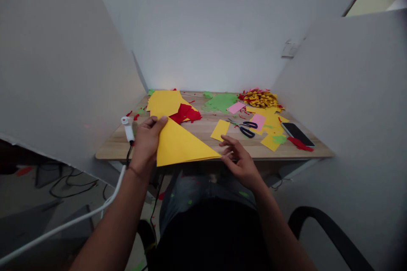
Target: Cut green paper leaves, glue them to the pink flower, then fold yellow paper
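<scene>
My left hand (149,137) grips a folded sheet of yellow paper (179,144) at its upper left corner, thumb on top. The paper has a triangular shape, its layers slightly apart along the lower edge. At the pointed right end, the thumb and a finger of my right hand (239,161) pinch the tip, while the upper fingers stay loosely curled off the paper. The sheet is held above the table's front edge. Just beyond it lie a small yellow paper piece (220,129) and scissors (246,128) with dark handles, blades partly apart.
On the wooden table (203,125) lie yellow sheets (163,101), red paper (186,113), green paper (222,102) and pink pieces (259,122). A heap of folded yellow pieces (260,98) sits back right, a phone (298,134) right. A white device (127,129) stands left; panels enclose the table.
</scene>
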Tool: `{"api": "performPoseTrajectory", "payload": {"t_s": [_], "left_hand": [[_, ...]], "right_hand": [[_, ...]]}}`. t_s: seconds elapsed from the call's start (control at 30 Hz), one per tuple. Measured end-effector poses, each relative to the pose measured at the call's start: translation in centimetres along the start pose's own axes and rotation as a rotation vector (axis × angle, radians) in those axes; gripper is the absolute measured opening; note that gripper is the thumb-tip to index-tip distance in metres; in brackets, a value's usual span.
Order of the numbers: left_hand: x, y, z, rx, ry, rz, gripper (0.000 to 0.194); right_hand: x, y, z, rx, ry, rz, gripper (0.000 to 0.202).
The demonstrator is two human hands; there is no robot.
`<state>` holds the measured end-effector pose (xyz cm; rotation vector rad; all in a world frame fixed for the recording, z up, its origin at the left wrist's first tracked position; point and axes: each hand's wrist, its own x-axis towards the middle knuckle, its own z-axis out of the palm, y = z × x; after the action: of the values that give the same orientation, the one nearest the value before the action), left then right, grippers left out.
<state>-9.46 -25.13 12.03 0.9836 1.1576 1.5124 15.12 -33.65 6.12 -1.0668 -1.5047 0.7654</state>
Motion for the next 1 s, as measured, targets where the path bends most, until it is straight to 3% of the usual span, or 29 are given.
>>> {"api": "performPoseTrajectory", "payload": {"t_s": [0.07,0.17,0.3,0.37,0.47,0.53,0.63,0.77,1.0], "left_hand": [[-0.9,-1.1,1.3,0.041,-0.123,-0.119,0.042],[-1.8,-2.9,3.1,0.19,-0.315,-0.134,0.046],[-2.4,-2.5,2.9,0.28,-0.362,0.127,0.049],[-3.0,-1.1,2.3,0.229,-0.552,0.119,0.048],[-4.6,0.9,2.0,0.3,-0.813,0.085,0.045],[-5.7,1.5,2.2,0.444,-0.838,0.103,0.034],[-6.7,1.5,2.6,0.58,-0.83,0.128,0.035],[-6.7,1.2,2.5,0.636,-0.861,0.152,0.035],[-6.4,1.4,2.4,0.635,-0.826,0.165,0.034]], "right_hand": [[0.3,-0.4,0.9,-0.073,0.004,-0.153,0.042],[0.4,-1.6,2.2,-0.116,0.09,-0.238,0.011],[-0.1,-3.0,2.7,0.052,0.314,0.04,0.017],[-0.3,-3.6,2.5,0.159,0.323,0.156,0.023],[-0.4,-4.2,2.5,0.213,0.34,0.185,0.024],[-0.5,-4.5,2.5,0.227,0.35,0.189,0.024],[-0.6,-4.5,2.4,0.275,0.394,0.221,0.029],[-0.5,-3.9,1.5,0.291,0.48,0.197,0.037],[0.3,-2.6,0.1,0.301,0.604,0.115,0.032]]}}
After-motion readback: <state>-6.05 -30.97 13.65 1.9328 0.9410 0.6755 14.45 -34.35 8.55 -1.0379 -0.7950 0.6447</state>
